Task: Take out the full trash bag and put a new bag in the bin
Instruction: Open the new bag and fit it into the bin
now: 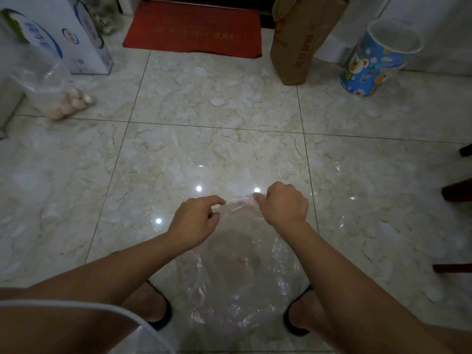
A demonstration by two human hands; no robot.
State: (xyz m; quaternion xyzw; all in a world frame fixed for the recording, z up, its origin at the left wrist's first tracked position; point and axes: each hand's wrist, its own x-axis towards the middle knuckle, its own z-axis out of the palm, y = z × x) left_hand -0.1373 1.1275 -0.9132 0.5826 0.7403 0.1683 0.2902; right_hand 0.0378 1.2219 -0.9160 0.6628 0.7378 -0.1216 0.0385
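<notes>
The clear plastic bag (235,274) hangs in front of the person, above the marble-tiled floor (217,139) and between the two slippered feet (158,312). It is thin, colourless and see-through, so the tiles show through it; its lower part is crinkled and catches pale glints, and its top edge is gathered into a wrinkled, whitish band between the hands. The left hand (195,221) pinches that top edge with thumb and fingers curled, forefinger stretched along it. The right hand (284,204) has a closed grip on the other end of the same edge, fingers curled tight round the plastic. Farther off, at the right, a blue bin (375,60) printed with cartoon figures stands tilted in the view, with a brown paper bag (298,39) near it. A red doormat (194,29) lies ahead, and a white carton (69,34) and a clear bag of eggs (66,103) sit at the left.
</notes>
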